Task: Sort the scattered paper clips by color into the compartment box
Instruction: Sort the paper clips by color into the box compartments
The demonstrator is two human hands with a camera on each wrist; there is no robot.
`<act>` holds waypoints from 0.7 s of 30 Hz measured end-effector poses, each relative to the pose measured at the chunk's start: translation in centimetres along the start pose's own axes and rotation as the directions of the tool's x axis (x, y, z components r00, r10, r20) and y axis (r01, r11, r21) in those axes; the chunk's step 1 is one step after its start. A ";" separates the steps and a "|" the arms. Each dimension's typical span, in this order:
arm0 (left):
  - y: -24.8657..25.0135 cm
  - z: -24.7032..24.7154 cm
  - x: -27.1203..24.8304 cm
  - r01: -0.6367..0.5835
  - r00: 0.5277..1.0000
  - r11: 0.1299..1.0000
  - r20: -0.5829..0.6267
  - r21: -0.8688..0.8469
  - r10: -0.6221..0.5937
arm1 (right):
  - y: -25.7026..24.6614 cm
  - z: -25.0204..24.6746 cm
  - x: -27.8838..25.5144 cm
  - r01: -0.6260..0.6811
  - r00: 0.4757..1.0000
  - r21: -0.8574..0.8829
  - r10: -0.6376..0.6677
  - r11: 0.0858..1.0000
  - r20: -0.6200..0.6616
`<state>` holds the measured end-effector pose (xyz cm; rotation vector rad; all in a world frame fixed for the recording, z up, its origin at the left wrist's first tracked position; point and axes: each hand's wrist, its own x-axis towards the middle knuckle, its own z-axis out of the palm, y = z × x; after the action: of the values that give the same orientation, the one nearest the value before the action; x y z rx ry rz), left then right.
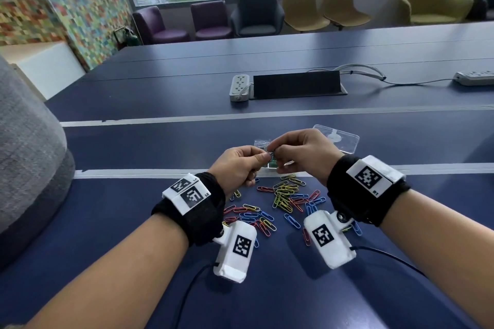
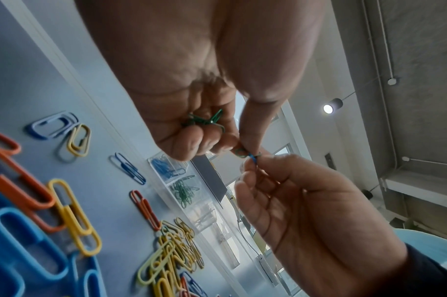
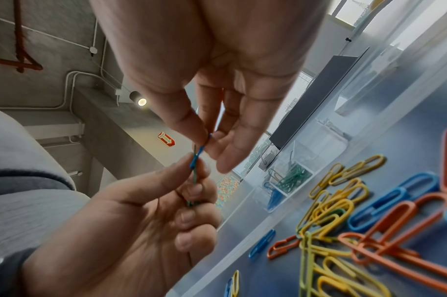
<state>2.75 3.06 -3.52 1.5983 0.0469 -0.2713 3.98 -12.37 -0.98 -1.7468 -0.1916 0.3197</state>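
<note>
My left hand (image 1: 238, 165) and right hand (image 1: 302, 153) pinch linked green clip (image 3: 194, 176) and blue clip (image 3: 197, 155) above the compartment box (image 2: 204, 209), which holds sorted blue and green clips.

Both my hands are up over the blue table (image 1: 133, 222), fingertips meeting. My left hand (image 1: 236, 165) is curled, thumb and forefinger pinching something small and dark; my right hand (image 1: 299, 153) pinches the same spot from the other side. What we grip is too small to make out, beyond a greenish tint.

Just behind my hands sits the clear compartment box (image 1: 263, 143), mostly hidden. Its clear lid (image 1: 339, 139) lies flat to the right.

Below my wrists: the scattered paper clips (image 1: 286, 195), red, blue and yellow, loose and overlapping.

Farther back, a white power strip (image 1: 239, 87) beside a black cable hatch (image 1: 296, 84).
</note>
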 end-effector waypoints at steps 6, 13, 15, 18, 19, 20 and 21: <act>0.2 0.2 -0.2 0.009 1.000 0.999 -0.014 -0.048 -0.010 | 0.1 -0.1 -0.1 -0.011 1.000 0.016 0.011 1.000 0.003; 0.6 0.5 -0.3 0.023 0.996 0.989 -0.076 -0.148 -0.035 | 0.3 -0.2 -0.2 -0.020 1.000 0.049 0.020 0.999 0.003; 0.7 0.5 -0.4 0.035 0.996 0.988 -0.079 -0.153 -0.047 | 0.3 -0.2 -0.2 -0.027 1.000 0.060 0.028 0.998 -0.006; 0.8 0.7 -0.5 0.045 0.995 0.985 -0.084 -0.164 -0.059 | 0.2 -0.3 -0.3 -0.033 0.999 0.095 0.035 0.995 -0.013; 0.8 0.8 -0.5 0.048 0.995 0.985 -0.082 -0.164 -0.062 | 0.2 -0.4 -0.3 -0.036 0.999 0.108 0.038 0.993 -0.012; 0.8 0.8 -0.6 0.050 0.995 0.986 -0.078 -0.162 -0.063 | 0.2 -0.4 -0.4 -0.041 0.999 0.124 0.042 0.991 -0.008; 0.8 0.8 -0.6 0.050 0.995 0.986 -0.073 -0.160 -0.062 | 0.2 -0.5 -0.4 -0.045 0.999 0.144 0.046 0.989 -0.002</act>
<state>2.20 2.29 -2.64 1.4510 0.1697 -0.2430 3.72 -12.97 -1.08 -1.6109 -0.1222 0.3538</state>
